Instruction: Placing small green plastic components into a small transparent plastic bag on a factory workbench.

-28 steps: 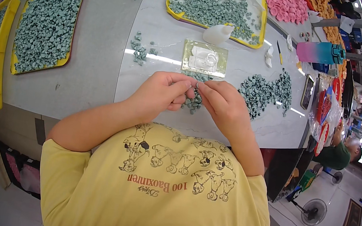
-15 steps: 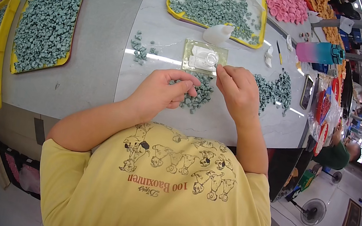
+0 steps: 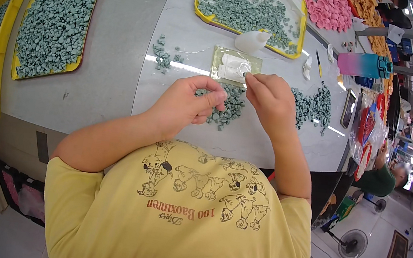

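My right hand (image 3: 274, 101) pinches a small grey-green piece (image 3: 246, 75) between thumb and fingertips, at the right edge of a greenish glass plate (image 3: 216, 64). White folded pads (image 3: 231, 68) lie on that plate. My left hand (image 3: 187, 103) is closed in a pinch, thumb against forefinger; anything between the tips is too small to make out. It hovers over the left side of a loose pile of grey-green pieces (image 3: 231, 110), partly hiding it. Just behind the plate a white squeeze bottle (image 3: 251, 41) leans over on its side, by the rim of a yellow tray (image 3: 218, 23).
More pieces lie in a heap (image 3: 321, 106) to the right and a small cluster (image 3: 161, 57) to the left. Two yellow trays (image 3: 93, 24) (image 3: 1, 59) stand far left. A knife (image 3: 319, 64), a phone (image 3: 348, 108) and a pink-blue bottle (image 3: 362, 65) are at the right. A co-worker (image 3: 379, 180) sits beyond.
My left thumb and forefinger have drawn together. The right hand keeps its pinch on the grey-green piece, dipping slightly at the plate's edge. The whole view has shifted a little.
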Motion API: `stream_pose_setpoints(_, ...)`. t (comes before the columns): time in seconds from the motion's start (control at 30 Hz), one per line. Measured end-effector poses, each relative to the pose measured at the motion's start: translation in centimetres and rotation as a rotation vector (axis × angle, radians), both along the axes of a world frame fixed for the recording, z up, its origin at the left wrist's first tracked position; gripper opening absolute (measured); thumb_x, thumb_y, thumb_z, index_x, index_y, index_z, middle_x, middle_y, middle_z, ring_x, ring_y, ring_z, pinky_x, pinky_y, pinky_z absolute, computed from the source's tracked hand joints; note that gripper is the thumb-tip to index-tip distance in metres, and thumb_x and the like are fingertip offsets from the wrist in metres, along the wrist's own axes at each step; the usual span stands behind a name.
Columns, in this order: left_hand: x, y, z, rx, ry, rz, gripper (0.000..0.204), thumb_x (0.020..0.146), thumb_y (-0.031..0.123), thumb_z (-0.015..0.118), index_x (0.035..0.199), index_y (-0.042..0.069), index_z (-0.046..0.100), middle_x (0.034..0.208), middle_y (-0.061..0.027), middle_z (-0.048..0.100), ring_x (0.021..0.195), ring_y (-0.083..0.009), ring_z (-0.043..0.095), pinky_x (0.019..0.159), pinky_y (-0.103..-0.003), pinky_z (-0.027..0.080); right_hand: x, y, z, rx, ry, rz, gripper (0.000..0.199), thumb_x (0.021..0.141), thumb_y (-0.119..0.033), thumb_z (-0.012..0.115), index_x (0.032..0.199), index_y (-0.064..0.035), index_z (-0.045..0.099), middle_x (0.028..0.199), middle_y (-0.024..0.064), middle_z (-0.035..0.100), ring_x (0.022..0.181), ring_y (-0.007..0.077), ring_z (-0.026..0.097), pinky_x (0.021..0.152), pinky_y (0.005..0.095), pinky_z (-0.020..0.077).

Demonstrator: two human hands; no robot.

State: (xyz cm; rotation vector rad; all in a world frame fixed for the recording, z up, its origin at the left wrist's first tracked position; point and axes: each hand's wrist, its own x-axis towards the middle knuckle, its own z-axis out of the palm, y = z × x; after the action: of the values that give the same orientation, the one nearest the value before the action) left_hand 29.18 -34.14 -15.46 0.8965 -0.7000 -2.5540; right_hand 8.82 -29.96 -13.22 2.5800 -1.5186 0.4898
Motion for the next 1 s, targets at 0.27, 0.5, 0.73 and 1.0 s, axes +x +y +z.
stream_pose_setpoints(0.27,0.2,-0.2,0.2,0.050,-0.049,-0.003,0.030,0.090,0.031,0.054,0.076,0.006,0.048,0.058,0.0038,0.039,0.044,-0.0038,0.027,0.040,-0.020,0.021,2.6,2.1,0.1,0.622,-1.421,-0.616,0.007,0.081,0.002,0.061,0.087,0.0033,0.061,0.076,0.0076,0.062,0.068,0.0103,0.057,0.059,0.0205,0.0451)
stream_pose_setpoints(0.5,0.2,0.0,0.8,0.117,-0.018,-0.071,0.042,0.094,0.042,0.042,0.067,0.010,0.039,0.054,0.0046,0.031,0.042,-0.0051,0.024,0.038,-0.021,0.018,4.2,2.9,-0.4,0.279,-0.980,-0.346,0.014,0.073,0.008,0.065,0.085,0.0028,0.061,0.076,0.0085,0.063,0.067,0.0132,0.059,0.056,0.0226,0.0448)
stream_pose_setpoints(0.73,0.5,0.3,0.9,0.123,-0.005,-0.063,0.042,0.094,0.041,0.041,0.066,0.010,0.039,0.053,0.0044,0.032,0.042,-0.0055,0.025,0.038,-0.021,0.018,5.2,1.9,0.2,-0.099,-0.490,0.022,0.025,0.060,0.008,0.071,0.082,0.0016,0.062,0.076,0.0091,0.061,0.063,0.0213,0.058,0.054,0.0274,0.0453)
stream_pose_setpoints(1.0,1.1,0.5,1.1,0.079,-0.033,0.003,0.039,0.094,0.039,0.044,0.069,0.009,0.042,0.056,0.0045,0.035,0.044,-0.0056,0.028,0.040,-0.021,0.022,6.1,2.1,0.0,-0.104,-0.333,0.082,0.033,0.059,-0.005,0.067,0.090,0.0042,0.061,0.081,0.0094,0.059,0.068,0.0230,0.056,0.058,0.0314,0.0446)
